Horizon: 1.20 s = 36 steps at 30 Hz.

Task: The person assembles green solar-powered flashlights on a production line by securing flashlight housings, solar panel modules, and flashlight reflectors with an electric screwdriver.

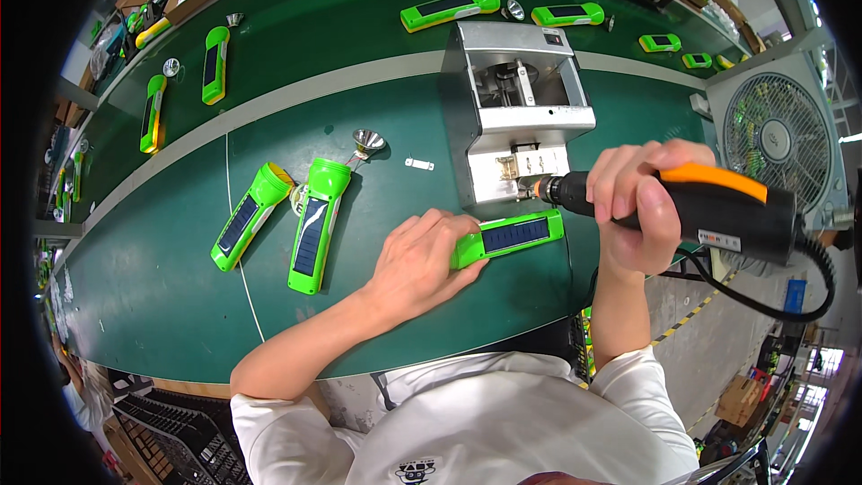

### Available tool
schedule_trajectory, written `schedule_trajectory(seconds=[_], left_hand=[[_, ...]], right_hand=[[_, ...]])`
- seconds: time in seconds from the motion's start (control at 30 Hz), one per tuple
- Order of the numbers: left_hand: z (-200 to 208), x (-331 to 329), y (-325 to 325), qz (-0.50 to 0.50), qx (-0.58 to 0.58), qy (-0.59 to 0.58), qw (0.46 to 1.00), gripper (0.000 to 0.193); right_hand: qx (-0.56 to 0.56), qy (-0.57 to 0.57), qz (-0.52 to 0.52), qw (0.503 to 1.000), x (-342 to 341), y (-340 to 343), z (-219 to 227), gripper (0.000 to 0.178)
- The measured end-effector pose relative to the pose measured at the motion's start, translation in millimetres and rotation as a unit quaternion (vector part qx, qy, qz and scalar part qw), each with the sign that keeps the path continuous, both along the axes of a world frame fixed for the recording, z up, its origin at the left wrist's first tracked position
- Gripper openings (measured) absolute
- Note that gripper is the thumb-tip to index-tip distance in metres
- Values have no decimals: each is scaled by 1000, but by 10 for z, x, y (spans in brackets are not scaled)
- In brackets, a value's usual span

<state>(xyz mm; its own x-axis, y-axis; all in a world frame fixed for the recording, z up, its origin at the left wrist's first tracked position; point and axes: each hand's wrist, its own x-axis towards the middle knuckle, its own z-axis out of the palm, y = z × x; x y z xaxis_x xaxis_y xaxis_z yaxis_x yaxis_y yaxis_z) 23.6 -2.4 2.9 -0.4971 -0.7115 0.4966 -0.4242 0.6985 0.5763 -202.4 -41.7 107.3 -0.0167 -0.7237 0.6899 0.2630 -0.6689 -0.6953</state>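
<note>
My left hand (429, 260) is wrapped round the head end of a green flashlight (516, 233) with a dark solar panel, lying on the green table. In my right hand (636, 202) is a black and orange electric screwdriver (723, 207), held level with its tip pointing left. That tip reaches the front ledge of a silver metal machine (519, 117), probably a screw feeder; whether a screw sits on the bit is too small to tell. Left of my left hand lie two more green flashlights, one (321, 224) with a reflector (368, 142) hanging out on wires, the other (251, 216) beside it.
A small white strip (419, 163) lies left of the machine. Behind a pale rail, several flashlights with loose reflectors rest on a green belt (341, 22). A fan (772, 139) stands at the right, and the screwdriver's black cable (763, 310) loops below it. Black crates (175, 431) stand lower left.
</note>
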Motion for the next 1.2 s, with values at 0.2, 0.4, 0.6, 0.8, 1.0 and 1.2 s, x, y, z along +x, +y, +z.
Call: schedule_trajectory(seconds=[0.2, 0.4, 0.6, 0.8, 1.0, 1.2], left_hand=[[4, -31, 19, 12, -11, -12, 1000, 55], [20, -43, 27, 26, -29, -61, 997, 46], [2, -40, 25, 28, -24, -58, 998, 43], [-16, -27, 28, 25, -20, -51, 998, 42], [-19, -42, 21, 28, -27, -52, 998, 36], [-21, -31, 13, 25, -21, -53, 998, 37]], right_hand=[[161, 56, 0, 985, 141, -372, 301, 20], [165, 42, 26, 985, 173, -250, 276, 20], [150, -35, 118, 981, 196, 149, 180, 21], [171, -39, 122, 977, 308, 291, 24, 24], [176, -35, 122, 976, 347, 293, -73, 23], [172, -27, 122, 977, 347, 292, -160, 22]])
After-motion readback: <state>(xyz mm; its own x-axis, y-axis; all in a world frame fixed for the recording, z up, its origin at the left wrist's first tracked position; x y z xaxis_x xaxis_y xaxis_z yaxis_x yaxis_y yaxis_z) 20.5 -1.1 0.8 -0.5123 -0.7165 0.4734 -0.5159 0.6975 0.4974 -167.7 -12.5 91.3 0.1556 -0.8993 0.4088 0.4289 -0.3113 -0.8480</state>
